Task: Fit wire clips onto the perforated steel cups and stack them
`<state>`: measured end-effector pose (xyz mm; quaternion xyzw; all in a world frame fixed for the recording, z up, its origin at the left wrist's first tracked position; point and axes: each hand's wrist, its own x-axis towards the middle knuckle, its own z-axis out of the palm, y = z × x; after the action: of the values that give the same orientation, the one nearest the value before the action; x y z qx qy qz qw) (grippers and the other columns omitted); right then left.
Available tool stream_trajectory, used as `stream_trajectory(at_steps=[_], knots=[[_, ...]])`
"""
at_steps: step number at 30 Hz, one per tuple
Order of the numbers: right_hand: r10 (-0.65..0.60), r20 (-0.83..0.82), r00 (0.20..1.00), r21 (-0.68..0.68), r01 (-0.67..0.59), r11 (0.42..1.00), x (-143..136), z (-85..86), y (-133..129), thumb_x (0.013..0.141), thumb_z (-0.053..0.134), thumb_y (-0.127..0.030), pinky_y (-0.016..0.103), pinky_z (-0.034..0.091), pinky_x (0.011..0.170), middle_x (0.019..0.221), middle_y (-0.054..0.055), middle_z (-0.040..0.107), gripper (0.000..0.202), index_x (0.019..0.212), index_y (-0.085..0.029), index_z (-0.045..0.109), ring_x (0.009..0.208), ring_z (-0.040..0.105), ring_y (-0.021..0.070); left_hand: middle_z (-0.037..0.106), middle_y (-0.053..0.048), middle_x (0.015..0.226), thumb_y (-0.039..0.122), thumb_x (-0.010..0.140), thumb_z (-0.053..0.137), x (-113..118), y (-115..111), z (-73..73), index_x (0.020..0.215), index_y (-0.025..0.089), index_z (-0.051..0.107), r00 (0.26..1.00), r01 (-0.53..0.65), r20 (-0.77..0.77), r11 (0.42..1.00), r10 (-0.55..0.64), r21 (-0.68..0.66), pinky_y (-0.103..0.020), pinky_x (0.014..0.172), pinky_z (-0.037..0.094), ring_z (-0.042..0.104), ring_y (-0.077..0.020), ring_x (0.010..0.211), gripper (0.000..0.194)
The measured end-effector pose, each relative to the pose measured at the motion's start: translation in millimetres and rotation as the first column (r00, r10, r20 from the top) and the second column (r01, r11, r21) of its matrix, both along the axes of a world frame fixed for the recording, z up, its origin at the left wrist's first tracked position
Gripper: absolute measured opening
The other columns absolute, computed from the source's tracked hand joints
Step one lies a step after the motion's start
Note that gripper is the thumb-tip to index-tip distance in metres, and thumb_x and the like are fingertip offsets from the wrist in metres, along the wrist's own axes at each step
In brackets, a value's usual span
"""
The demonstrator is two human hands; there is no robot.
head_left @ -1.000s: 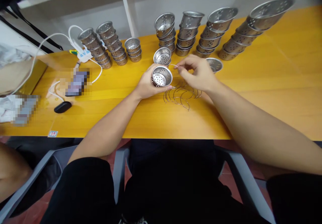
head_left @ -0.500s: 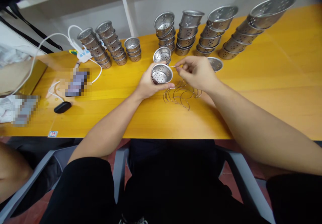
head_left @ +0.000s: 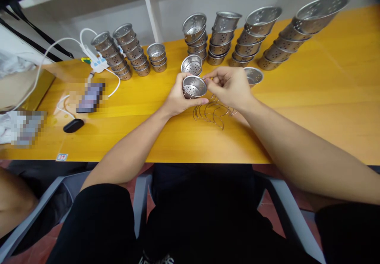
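My left hand (head_left: 178,97) is wrapped round a small perforated metal cup (head_left: 194,87), its mouth tilted up toward me. At the cup's right rim, my right hand (head_left: 230,86) pinches a thin metal wire (head_left: 204,78); most of the wire is hidden by the fingers. Below both hands, several curved wire handles (head_left: 212,113) lie in a loose heap on the table. Just behind the held cup stands another perforated cup (head_left: 191,65). A further perforated cup (head_left: 253,75) sits beyond my right hand, partly covered by it.
Tall stacks of perforated cups (head_left: 219,38) line the back of the yellow table (head_left: 178,141), with shorter stacks (head_left: 130,48) toward the left. Also on the left are a power strip (head_left: 99,63) with white cables, a blurred phone (head_left: 91,97) and a black oval object (head_left: 73,126).
My right hand has moved slightly left, bringing the wire to the cup's rim. The cup in my left hand has shifted a little to the right.
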<state>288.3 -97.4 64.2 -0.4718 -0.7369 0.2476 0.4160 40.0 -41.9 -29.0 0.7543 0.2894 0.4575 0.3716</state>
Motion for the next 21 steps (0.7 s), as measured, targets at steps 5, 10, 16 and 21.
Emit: stream_trajectory(at_steps=[5, 10, 16, 21], knots=[[-0.024, -0.031, 0.999, 0.009, 0.024, 1.000, -3.1, -2.0, 1.8, 0.110, 0.086, -0.055, 0.049, 0.063, 0.071, 0.082, 0.007, 0.072, 0.025, 0.115, -0.030, 0.091, 0.073, 0.066, 0.0308, 0.074, -0.012, 0.152, 0.087, 0.084, 0.117, -1.9, 1.5, -1.4, 0.172, 0.032, 0.049, 0.999, 0.035, -0.018, 0.999, -0.034, 0.019, -0.060, 0.123, 0.078, 0.087, -0.0345, 0.135, 0.125], [-0.032, -0.045, 0.998, -0.005, 0.032, 0.999, -4.6, -3.6, 3.5, 0.108, 0.088, -0.054, 0.050, 0.065, 0.072, 0.085, 0.008, 0.076, 0.025, 0.117, -0.031, 0.091, 0.077, 0.070, 0.0331, 0.077, -0.011, 0.148, 0.082, 0.082, 0.121, 1.0, 0.0, 0.5, 0.168, 0.030, 0.052, 1.000, -0.003, -0.030, 1.000, 0.004, 0.023, -0.058, 0.118, 0.079, 0.090, -0.0336, 0.129, 0.122], [-0.026, -0.028, 0.999, -0.031, 0.025, 0.999, -7.4, -4.4, 3.2, 0.113, 0.086, -0.050, 0.056, 0.071, 0.081, 0.083, 0.005, 0.070, 0.025, 0.128, -0.032, 0.092, 0.076, 0.071, 0.0340, 0.081, -0.008, 0.138, 0.083, 0.074, 0.124, 7.6, -9.8, 11.6, 0.153, 0.029, 0.064, 0.996, -0.079, -0.027, 0.997, 0.079, 0.011, -0.058, 0.117, 0.080, 0.090, -0.0332, 0.122, 0.113], [0.033, -0.164, 0.986, 0.038, -0.027, 0.999, -15.2, -5.6, 5.7, 0.111, 0.089, -0.055, 0.052, 0.066, 0.073, 0.080, 0.006, 0.070, 0.025, 0.112, -0.030, 0.090, 0.072, 0.064, 0.0302, 0.082, -0.004, 0.126, 0.090, 0.082, 0.117, 9.2, -17.5, 22.5, 0.146, 0.028, 0.068, 0.996, -0.084, -0.024, 0.996, 0.084, 0.009, -0.052, 0.112, 0.078, 0.087, -0.0284, 0.114, 0.102]])
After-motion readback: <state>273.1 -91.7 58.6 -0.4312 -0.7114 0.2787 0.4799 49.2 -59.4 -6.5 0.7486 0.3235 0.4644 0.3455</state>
